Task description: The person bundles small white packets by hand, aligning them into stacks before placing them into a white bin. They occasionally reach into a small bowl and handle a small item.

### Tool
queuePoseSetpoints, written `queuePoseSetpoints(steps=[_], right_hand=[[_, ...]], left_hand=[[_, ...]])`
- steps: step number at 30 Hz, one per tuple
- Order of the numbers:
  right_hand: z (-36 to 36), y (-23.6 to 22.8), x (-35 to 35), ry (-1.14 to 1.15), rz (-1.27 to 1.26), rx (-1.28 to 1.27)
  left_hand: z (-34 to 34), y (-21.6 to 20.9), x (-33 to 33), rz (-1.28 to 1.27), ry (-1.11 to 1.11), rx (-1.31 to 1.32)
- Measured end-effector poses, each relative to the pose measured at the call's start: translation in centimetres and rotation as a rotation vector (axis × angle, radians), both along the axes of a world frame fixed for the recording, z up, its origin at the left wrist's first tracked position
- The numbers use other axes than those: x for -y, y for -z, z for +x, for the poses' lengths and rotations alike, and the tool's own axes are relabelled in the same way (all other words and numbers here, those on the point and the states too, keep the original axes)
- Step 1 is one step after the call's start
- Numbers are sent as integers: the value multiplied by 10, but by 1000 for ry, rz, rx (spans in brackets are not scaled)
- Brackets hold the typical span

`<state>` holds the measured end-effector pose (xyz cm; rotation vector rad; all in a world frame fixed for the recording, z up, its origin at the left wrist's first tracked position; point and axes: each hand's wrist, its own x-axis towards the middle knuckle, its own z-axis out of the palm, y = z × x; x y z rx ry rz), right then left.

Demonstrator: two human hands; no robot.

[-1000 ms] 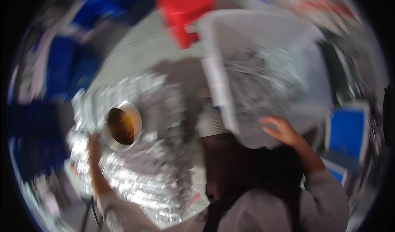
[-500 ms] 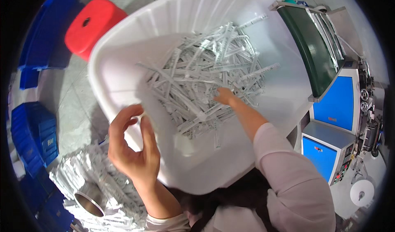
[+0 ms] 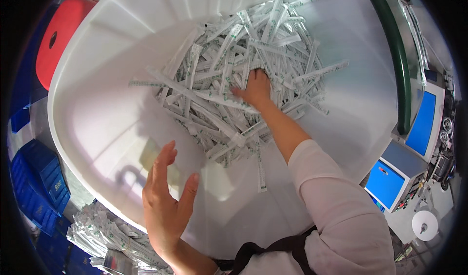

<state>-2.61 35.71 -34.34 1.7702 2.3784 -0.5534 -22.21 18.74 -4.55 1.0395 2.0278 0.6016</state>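
A heap of long, narrow clear-and-white packets with green print (image 3: 219,80) lies in a deep white plastic tub (image 3: 92,128). What the packets contain is too unclear to tell. My right hand (image 3: 254,88) reaches into the middle of the heap. Its thumb is apart on the left, over a packet, while its fingertips bend down out of sight among the others. Over the tub's near left side, my left hand (image 3: 168,197) hangs with thumb and fingers apart, holding nothing.
Bundled packets (image 3: 117,236) stand outside the tub at the lower left, beside blue bins (image 3: 39,182). A red stool (image 3: 63,36) is at the upper left. The green conveyor belt (image 3: 392,60) ends over the tub's right rim, with a blue-panelled machine (image 3: 387,182) beyond.
My view has moved closer over the tub. My right hand has pushed farther into the heap. My left hand has come over the tub's inside, its curled fingers now straighter.
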Motion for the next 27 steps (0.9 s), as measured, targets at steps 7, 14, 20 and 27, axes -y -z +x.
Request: queuePoseSetpoints(steps=[7, 14, 20, 27], right_hand=[[25, 8, 28, -97, -65, 144], [-32, -39, 60, -10, -414, 147], [-41, -10, 97, 227, -128, 78], [-15, -1, 90, 550, -424, -97]], left_hand=[[-3, 0, 7, 33, 9, 82], [0, 0, 7, 103, 89, 77], [0, 0, 5, 95, 91, 78], [-1, 2, 6, 147, 119, 67]])
